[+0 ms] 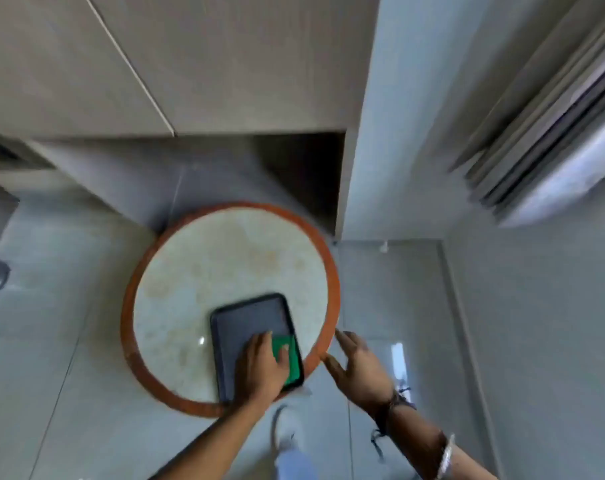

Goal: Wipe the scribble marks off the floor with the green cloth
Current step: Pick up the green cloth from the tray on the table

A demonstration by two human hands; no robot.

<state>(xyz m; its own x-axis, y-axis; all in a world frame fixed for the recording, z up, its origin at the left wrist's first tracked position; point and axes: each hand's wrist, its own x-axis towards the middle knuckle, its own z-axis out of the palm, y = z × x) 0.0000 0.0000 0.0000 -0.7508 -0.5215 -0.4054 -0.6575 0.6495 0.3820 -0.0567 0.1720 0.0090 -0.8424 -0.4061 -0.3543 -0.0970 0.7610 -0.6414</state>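
Lying under the left hand's (261, 367) fingers, green cloth (290, 360); right hand (358, 367) beside, open.

Round table (190, 278) with an orange-brown rim sits on the pale tiled floor (415, 306), pushed up near the cabinets (155, 64). There's a dark tray (245, 320) on its near side, green cloth (289, 362) tucked in the tray's near right corner. The left hand (261, 367) is flat down on the cloth, fingers spread over it. The right hand (358, 367) hangs open just right of the table's edge, not touching anything. Whole picture's pretty blurry.
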